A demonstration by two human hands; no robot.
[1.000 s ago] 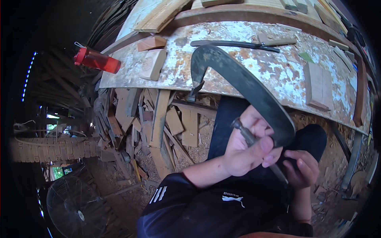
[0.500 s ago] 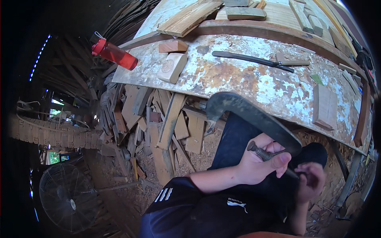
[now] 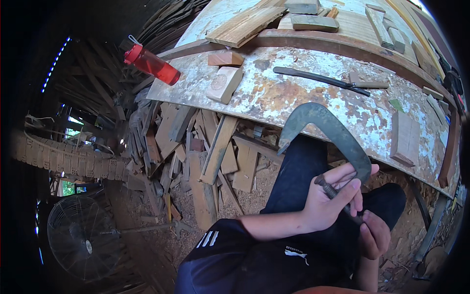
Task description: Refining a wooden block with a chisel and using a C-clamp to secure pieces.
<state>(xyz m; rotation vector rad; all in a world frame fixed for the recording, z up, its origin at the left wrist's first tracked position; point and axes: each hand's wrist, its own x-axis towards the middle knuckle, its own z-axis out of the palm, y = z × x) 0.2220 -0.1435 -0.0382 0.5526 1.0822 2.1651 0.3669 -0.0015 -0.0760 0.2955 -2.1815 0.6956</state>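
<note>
A dark metal C-clamp is held over my lap, its curved frame rising in front of the bench edge. My left hand is closed around the clamp near the lower end of the frame. Its threaded screw shows between thumb and fingers, and the palm hides part of the clamp. Just to the right and below, my right hand pinches the slim dark end of the clamp. Its fingertips cover that end.
Ahead is a paint-stained workbench carrying a red bottle, a pale wood block, a long black tool and a flat wood piece. Scrap boards lean below. A caged fan stands at left.
The clamp has turned, so its curved frame now shows more broadly and stands more upright. My right hand has moved left and up and closed on the clamp's end.
</note>
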